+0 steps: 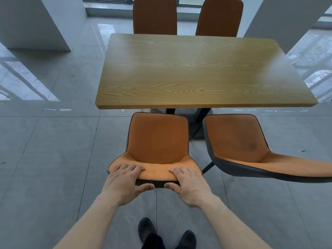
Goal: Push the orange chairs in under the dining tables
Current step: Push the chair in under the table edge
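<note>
An orange chair [158, 139] with dark trim stands just in front of me, its seat facing the wooden dining table [203, 72] and its front edge a little short of the table's near edge. My left hand [124, 184] and my right hand [188, 186] both grip the top of its backrest, fingers over the front, thumbs on the back. A second orange chair [239, 141] stands to its right, turned at an angle and pulled away from the table. Two more orange chairs [155, 17] [219, 17] sit at the table's far side, backs upright against the edge.
Grey tiled floor [53, 159] lies all around. Wide white pillars rise at the far left [34, 22] and far right [287, 20]. Windows run along the back wall. The table's black pedestal base [197, 121] shows between the two near chairs. My dark shoes [167, 234] are at the bottom.
</note>
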Available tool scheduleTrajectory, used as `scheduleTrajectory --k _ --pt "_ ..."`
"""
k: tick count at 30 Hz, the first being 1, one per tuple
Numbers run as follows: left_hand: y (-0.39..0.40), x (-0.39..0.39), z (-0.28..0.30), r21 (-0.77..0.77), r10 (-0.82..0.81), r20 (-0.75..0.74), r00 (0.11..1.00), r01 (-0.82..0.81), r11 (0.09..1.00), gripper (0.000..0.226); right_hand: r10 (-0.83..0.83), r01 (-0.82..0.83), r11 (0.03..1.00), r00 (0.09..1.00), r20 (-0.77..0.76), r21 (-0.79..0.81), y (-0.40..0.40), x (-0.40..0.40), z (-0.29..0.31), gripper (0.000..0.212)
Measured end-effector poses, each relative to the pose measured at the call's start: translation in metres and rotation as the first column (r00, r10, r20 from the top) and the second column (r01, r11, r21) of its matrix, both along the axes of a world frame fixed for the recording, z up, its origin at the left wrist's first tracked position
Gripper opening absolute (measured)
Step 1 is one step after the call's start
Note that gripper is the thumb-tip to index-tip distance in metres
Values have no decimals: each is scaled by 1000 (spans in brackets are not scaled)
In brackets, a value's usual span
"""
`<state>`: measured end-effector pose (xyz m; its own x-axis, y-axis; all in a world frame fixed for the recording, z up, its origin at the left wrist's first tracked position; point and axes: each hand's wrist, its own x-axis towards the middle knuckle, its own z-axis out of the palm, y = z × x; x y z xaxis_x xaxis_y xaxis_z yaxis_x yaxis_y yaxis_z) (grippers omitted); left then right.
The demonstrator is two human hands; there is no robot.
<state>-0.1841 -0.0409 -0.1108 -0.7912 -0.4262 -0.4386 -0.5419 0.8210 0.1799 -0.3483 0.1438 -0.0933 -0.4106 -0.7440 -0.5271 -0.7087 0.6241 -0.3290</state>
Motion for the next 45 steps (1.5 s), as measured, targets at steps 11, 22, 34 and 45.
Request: scheduleTrajectory --k 11,22,34,45 --pt "37 -11 3 21 28 21 999 -28 999 91 -11 11 1000 1000 -17 -24 31 -14 -5 67" --pt "43 -13 5 35 31 26 999 -32 999 89 -4 4 1000 1000 7 13 34 -20 -3 66" --pt "44 -12 3 35 27 17 999 -27 999 87 3 -3 1000 1000 1 15 35 -19 -2 69" --pt "44 -12 3 34 31 8 999 -32 999 87 6 -6 1000 1000 -23 3 38 -16 -4 77"
